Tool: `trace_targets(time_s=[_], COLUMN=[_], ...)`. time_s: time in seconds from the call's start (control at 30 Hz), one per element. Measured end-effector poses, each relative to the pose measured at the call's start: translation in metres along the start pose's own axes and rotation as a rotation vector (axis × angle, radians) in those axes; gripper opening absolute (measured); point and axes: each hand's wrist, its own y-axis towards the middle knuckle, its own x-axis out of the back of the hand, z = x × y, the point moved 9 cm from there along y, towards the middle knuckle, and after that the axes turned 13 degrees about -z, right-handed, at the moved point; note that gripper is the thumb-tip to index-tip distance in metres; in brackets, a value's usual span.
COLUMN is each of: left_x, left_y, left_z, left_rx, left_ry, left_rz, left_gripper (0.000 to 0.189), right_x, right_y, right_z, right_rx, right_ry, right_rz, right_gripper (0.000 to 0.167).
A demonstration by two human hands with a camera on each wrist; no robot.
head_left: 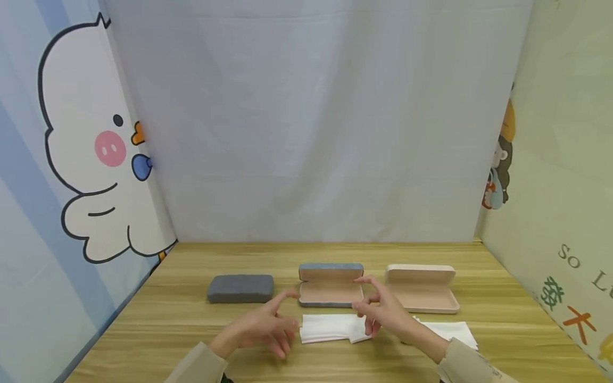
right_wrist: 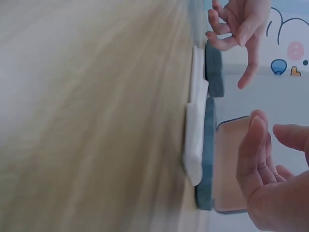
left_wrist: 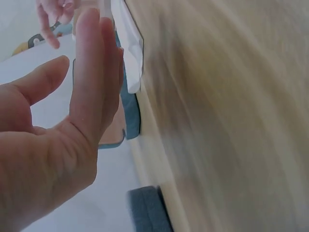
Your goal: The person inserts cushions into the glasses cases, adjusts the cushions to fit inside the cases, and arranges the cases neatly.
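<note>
Head view: left hand [head_left: 264, 325] and right hand [head_left: 385, 314], fingers parted and loosely bent, neither gripping anything, flank an open blue-grey case [head_left: 329, 293] and, just in front of it, a folded white cloth [head_left: 326, 327] on the wooden table [head_left: 153, 340]; whether the right hand touches either cannot be told; a closed grey case [head_left: 241, 289] lies to the left, an open cream case [head_left: 426, 299] to the right, a second white cloth [head_left: 454, 333] before the latter

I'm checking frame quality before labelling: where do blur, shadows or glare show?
Head: the curtain shows soft shading; left wrist: the tabletop is smeared, the left hand clearer; right wrist: the tabletop is blurred too, with a pale patch, probably glare, towards the left edge.
</note>
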Motion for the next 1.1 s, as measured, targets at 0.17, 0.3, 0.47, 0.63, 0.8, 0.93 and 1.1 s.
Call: trace_targets(time_s=[0.17,0.3,0.47,0.63,0.8,0.93,1.1], left_x=[-0.007,-0.012,-0.02,-0.024,-0.025,-0.025,-0.026], left_y=[0.003,0.007,0.012,0.017,0.021,0.024,0.028], left_z=[0.012,0.022,0.032,0.037,0.04,0.039,0.039], left_rx=[0.065,0.129,0.186,0.207,0.204,0.191,0.179], left_ry=[-0.065,-0.139,-0.212,-0.241,-0.236,-0.223,-0.186], left_rz=[0.039,0.038,0.009,-0.038,-0.074,-0.096,-0.143], left_gripper=[0.069,0.072,0.077,0.073,0.063,0.056,0.042], right_x=[0.005,0.005,0.0,-0.001,-0.003,-0.004,-0.004], right_y=[-0.008,-0.016,-0.022,-0.023,-0.023,-0.021,-0.019], right_z=[-0.02,-0.036,-0.051,-0.057,-0.058,-0.059,-0.06], right_rx=[-0.079,-0.177,-0.274,-0.312,-0.321,-0.318,-0.311], right_ry=[0.051,0.079,0.089,0.038,0.007,-0.022,-0.047], right_rz=[0.044,0.075,0.104,0.094,0.079,0.063,0.045], right_gripper=[0.069,0.077,0.076,0.07,0.063,0.056,0.048])
